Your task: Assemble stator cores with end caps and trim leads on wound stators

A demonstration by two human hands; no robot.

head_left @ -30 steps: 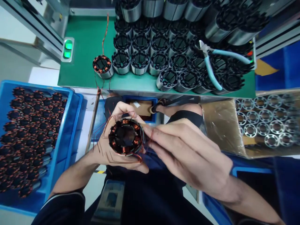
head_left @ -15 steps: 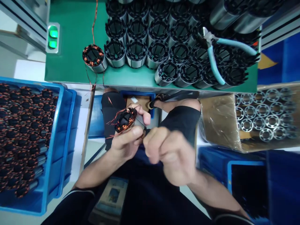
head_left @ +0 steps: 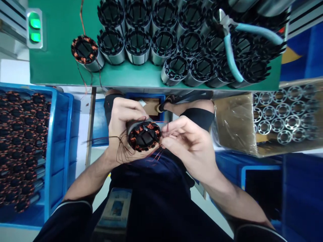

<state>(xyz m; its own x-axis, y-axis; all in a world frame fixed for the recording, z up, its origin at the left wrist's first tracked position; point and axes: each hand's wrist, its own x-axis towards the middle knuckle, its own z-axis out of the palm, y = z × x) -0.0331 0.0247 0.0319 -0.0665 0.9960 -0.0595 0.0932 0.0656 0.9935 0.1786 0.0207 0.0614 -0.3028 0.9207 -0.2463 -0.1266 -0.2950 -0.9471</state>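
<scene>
A round motor stator with copper windings sits in my left hand, which is wrapped around its metal body above my lap. Thin copper wire ends trail from it to the left and below. At the stator's right edge my right hand pinches some of those copper wires between thumb and fingertips.
A green mat on the bench carries one wound stator, many bare black stators and blue-handled pliers. A blue bin of wound stators stands at left. A cardboard box of metal rings lies at right.
My left hand has turned the stator so its wound face points up at me again. My right hand has opened from a fist and now pinches wires at the stator's right side.
</scene>
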